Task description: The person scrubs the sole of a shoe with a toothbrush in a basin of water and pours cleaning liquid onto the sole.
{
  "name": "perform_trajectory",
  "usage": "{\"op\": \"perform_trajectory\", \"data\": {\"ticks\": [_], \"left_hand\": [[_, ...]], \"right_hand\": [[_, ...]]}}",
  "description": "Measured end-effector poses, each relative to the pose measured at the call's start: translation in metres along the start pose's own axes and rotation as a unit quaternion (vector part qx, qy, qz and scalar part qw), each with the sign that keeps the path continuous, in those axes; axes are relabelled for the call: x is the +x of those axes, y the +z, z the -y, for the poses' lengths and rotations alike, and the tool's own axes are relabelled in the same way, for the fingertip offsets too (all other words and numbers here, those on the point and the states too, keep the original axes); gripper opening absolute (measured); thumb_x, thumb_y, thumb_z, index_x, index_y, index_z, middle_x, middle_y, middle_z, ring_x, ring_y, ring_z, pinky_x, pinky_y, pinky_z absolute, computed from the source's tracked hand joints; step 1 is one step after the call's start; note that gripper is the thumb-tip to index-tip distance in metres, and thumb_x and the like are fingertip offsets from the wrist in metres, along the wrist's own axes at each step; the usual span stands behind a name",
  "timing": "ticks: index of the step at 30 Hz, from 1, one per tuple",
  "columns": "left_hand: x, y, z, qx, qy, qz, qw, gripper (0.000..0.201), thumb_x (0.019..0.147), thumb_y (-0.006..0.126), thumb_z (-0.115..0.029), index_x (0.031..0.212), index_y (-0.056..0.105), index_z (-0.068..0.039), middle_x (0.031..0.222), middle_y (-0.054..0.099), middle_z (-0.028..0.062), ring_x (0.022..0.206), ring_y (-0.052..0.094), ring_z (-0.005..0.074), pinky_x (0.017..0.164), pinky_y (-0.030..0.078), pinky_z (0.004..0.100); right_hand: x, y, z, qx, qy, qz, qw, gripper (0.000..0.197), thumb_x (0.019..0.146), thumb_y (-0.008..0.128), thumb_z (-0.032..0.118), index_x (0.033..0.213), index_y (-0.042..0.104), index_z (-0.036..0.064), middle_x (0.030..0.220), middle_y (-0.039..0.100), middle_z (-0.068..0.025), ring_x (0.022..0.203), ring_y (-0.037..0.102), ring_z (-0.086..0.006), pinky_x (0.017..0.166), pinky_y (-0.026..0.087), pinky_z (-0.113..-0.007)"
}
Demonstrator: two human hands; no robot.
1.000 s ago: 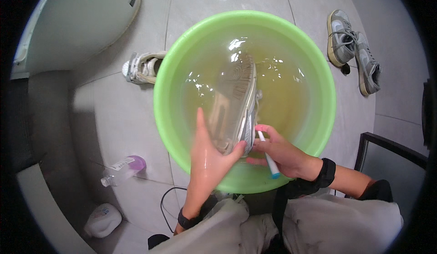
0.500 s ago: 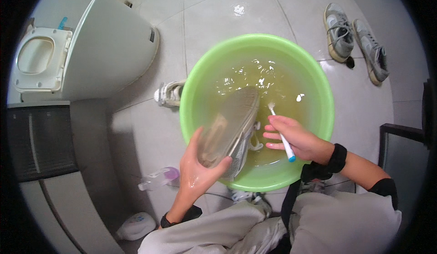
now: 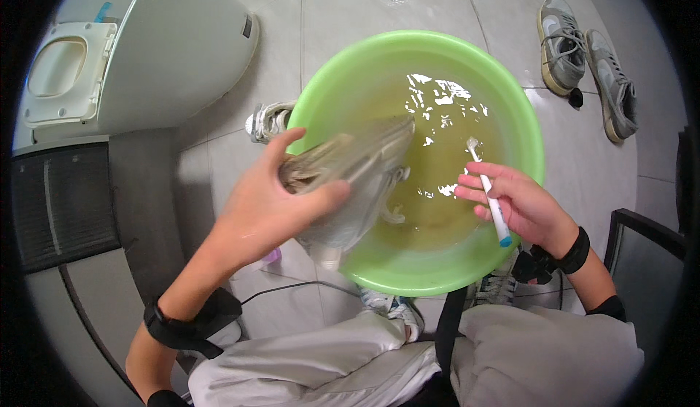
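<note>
My left hand (image 3: 255, 206) grips a wet grey shoe (image 3: 357, 177) by its heel end, thumb on one side and fingers on the other. The shoe is tilted with its sole partly turned up, smeared by motion, and its laces hang on the right side. It is held over the left part of a green basin (image 3: 526, 123) of cloudy yellowish water (image 3: 437, 210). In my right hand (image 3: 532, 206) is a slim white toothbrush (image 3: 496, 210) with a blue handle end. Its bristle head points away from me above the water, apart from the shoe.
A pair of grey shoes (image 3: 565, 50) stands on the tiles at the far right. Another light shoe (image 3: 268, 121) sits against the basin's left side. A toilet (image 3: 182, 57) is at the far left, a dark-fronted cabinet (image 3: 65, 210) nearer. A cable (image 3: 292, 284) crosses the floor.
My left hand has raised the shoe and shifted it left, turning it so its toe points more to the right. My right hand has moved right with the toothbrush, away from the shoe.
</note>
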State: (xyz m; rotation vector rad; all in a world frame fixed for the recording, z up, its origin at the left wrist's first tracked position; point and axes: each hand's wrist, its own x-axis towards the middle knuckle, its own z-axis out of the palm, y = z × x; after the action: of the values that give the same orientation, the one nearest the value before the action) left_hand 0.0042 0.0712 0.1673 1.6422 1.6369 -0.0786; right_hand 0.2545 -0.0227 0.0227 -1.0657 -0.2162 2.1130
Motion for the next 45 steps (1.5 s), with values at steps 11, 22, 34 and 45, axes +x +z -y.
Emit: {"op": "perform_trajectory", "data": {"ticks": [11,22,34,45], "left_hand": [[-0.01,0.014,0.032,-0.221,-0.066,0.002,0.973,0.055,0.086,0.059,-0.035,0.122,0.049,0.005,0.107,0.058,0.0118,0.099,0.053,0.0139,0.087,0.04,0.0248],[-0.019,0.011,0.055,-0.313,-0.085,0.006,0.946,0.056,0.088,0.053,-0.035,0.127,0.044,0.004,0.116,0.053,0.0095,0.103,0.051,0.0154,0.09,0.039,0.0262],[0.02,0.038,0.075,-0.08,0.08,0.014,0.993,0.071,0.073,0.071,-0.036,0.127,0.043,0.0,0.118,0.052,0.0167,0.107,0.051,0.0219,0.091,0.041,0.0313],[0.007,0.11,0.094,-0.044,0.238,-0.044,0.969,0.1,0.064,0.077,-0.018,0.139,0.013,0.001,0.123,0.044,0.0253,0.112,0.05,0.0305,0.095,0.04,0.0365]], "right_hand": [[0.013,0.006,0.006,0.141,-0.023,0.012,0.99,0.044,0.09,0.043,0.007,0.128,0.027,-0.009,0.122,0.039,-0.0182,0.113,0.049,-0.0293,0.09,0.047,-0.039],[0.011,0.017,0.009,0.006,0.003,0.03,1.0,0.052,0.087,0.04,0.002,0.136,0.022,0.0014,0.12,0.043,-0.0166,0.102,0.056,-0.024,0.073,0.052,-0.03],[-0.015,0.039,0.071,-0.325,-0.019,0.002,0.946,0.066,0.085,0.041,0.0,0.143,0.012,0.0108,0.096,0.056,-0.0081,0.055,0.052,-0.0049,0.037,0.037,-0.015],[0.05,0.076,0.114,-0.534,0.0,0.044,0.845,0.021,0.089,0.045,0.018,0.098,0.05,0.0002,0.082,0.058,-0.0028,0.068,0.054,-0.0094,0.055,0.045,-0.024]]}}
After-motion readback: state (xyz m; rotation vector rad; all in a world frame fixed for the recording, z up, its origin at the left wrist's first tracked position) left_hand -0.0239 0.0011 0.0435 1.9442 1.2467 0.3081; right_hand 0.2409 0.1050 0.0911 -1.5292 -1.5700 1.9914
